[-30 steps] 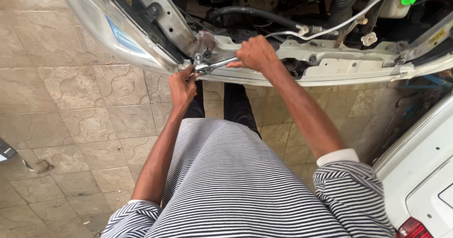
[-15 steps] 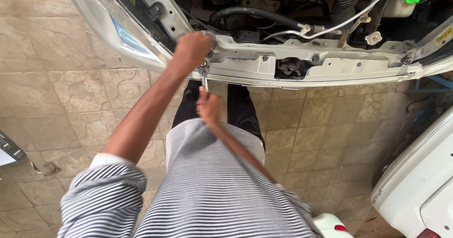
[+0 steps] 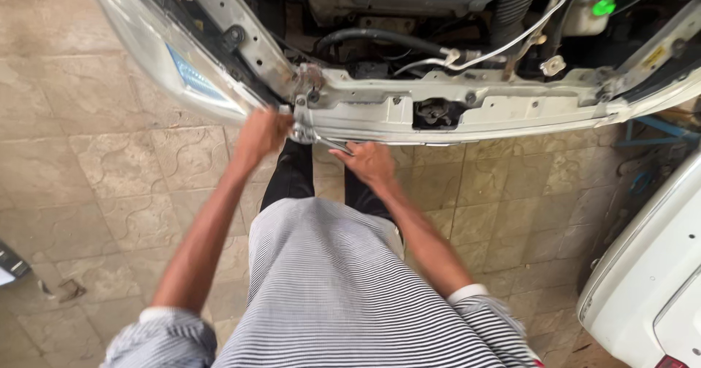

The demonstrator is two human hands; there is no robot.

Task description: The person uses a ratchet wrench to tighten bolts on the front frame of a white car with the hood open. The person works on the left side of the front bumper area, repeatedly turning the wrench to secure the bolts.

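the person wears a shirt [image 3: 343, 295] with fine black-and-white horizontal stripes, loose over the torso. its sleeves are rolled or short, ending above the elbows, one showing a plain white cuff band [image 3: 467, 293]. below the shirt hem, dark black trousers [image 3: 292, 178] cover both legs. the forearms are bare.

Two hands [image 3: 261, 136], one wrench [image 3: 332, 145]

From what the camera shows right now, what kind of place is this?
Probably a car repair workshop or a garage yard. A car front stands stripped, with the engine bay open. The left hand and right hand work a wrench at its lower edge, above a tiled floor. A second white car stands alongside.
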